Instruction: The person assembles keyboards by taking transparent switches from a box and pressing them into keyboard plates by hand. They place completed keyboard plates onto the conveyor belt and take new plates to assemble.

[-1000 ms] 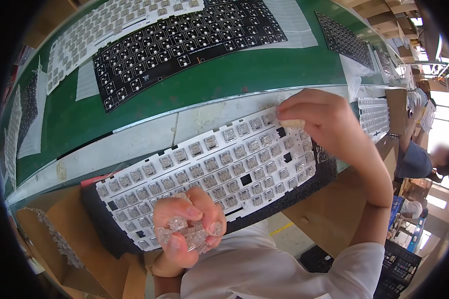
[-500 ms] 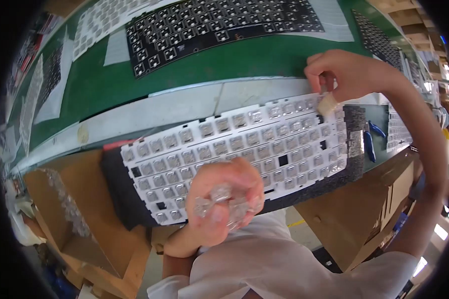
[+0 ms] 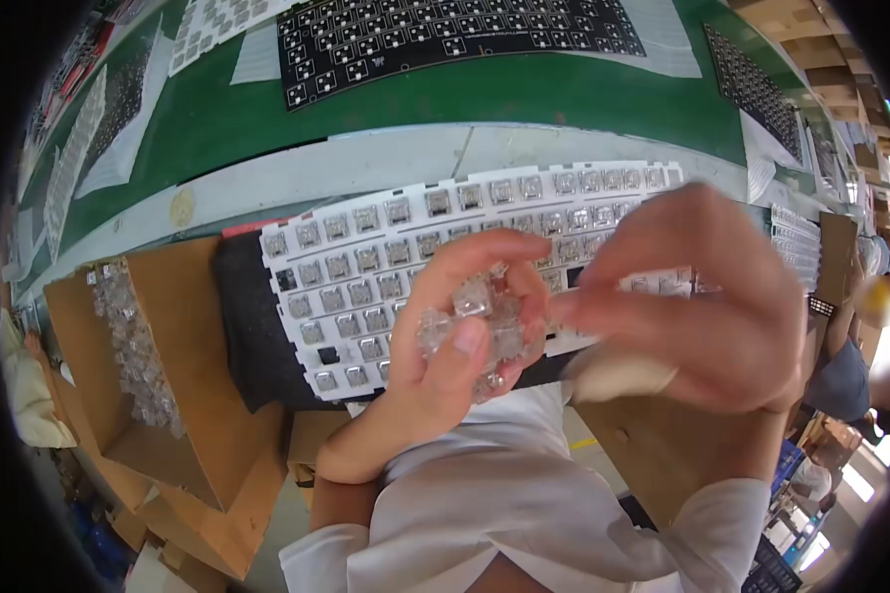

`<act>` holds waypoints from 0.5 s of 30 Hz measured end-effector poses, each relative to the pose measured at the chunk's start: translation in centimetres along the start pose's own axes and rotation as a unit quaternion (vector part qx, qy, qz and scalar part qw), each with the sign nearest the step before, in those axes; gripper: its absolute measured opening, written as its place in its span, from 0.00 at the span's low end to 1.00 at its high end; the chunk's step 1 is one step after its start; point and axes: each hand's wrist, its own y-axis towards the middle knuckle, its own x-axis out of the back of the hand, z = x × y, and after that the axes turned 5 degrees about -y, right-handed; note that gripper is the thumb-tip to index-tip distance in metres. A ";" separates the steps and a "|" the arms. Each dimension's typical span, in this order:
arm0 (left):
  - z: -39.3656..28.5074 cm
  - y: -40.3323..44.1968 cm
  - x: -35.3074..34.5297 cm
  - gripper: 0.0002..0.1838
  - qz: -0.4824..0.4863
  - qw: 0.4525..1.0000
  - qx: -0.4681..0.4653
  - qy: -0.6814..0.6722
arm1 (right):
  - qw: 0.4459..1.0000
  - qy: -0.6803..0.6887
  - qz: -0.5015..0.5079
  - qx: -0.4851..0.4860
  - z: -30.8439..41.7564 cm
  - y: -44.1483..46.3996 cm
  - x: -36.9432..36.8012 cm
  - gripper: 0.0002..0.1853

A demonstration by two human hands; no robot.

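Several clear key switches [image 3: 475,296] lie in my left hand [image 3: 455,336], whose fingers curl round them above the white keyboard plate [image 3: 415,212]. My right hand [image 3: 692,306], blurred by motion, is beside it on the right. Its thumb and forefinger are pinched together close to the left fingertips, and whatever may be between them is too blurred to tell. A pale cover [image 3: 623,379] sits on one of its fingers. Rows of clear switches fill most of the plate, with a few dark openings. Under the plate is black foam [image 3: 257,326]; the hands hide its lower right part.
An open cardboard box [image 3: 193,366] at the left holds many clear switches. On the green bench [image 3: 415,104] beyond lie a black circuit board [image 3: 366,54] and another board [image 3: 756,99] at the right. Other people [image 3: 845,381] are at the far right.
My right hand has left the plate's upper right corner and come down to my left hand. My left hand still holds the switches. The view has shifted, and the blue-handled tool is hidden.
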 end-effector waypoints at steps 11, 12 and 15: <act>-0.7 -0.1 -0.6 0.24 -0.115 0.987 0.063 -0.091 | 0.986 0.144 -0.047 -0.074 1.1 -1.2 -3.6 0.13; -0.6 -0.1 -0.6 0.23 -0.108 0.987 0.061 -0.102 | 0.976 0.190 -0.038 -0.094 0.8 -1.4 -3.3 0.14; -0.6 -0.3 -0.1 0.21 -0.059 0.989 0.050 -0.126 | 0.933 0.306 -0.040 -0.184 0.6 -2.3 -3.0 0.14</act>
